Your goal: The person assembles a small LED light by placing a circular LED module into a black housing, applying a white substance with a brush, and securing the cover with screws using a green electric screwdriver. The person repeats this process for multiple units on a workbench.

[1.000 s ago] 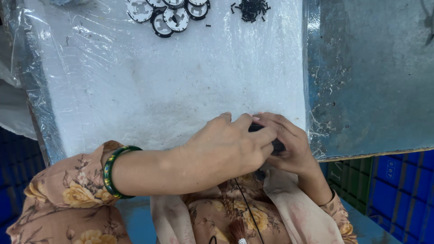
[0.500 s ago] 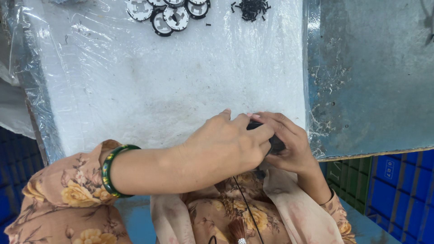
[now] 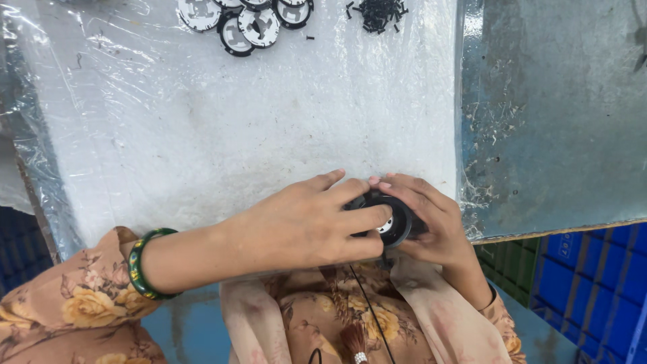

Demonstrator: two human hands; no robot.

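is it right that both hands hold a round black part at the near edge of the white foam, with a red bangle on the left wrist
Not quite: the bangle on the left wrist is green, as the head view shows. The rest holds: the left hand and right hand hold a round black part at the near edge of the white foam.

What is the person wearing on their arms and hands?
Both hands are bare, no gloves. The left hand has a shiny green bangle with gold edging at the wrist. Both arms have loose peach-brown sleeves printed with yellow flowers. A thin dark band circles the right hand's wrist.
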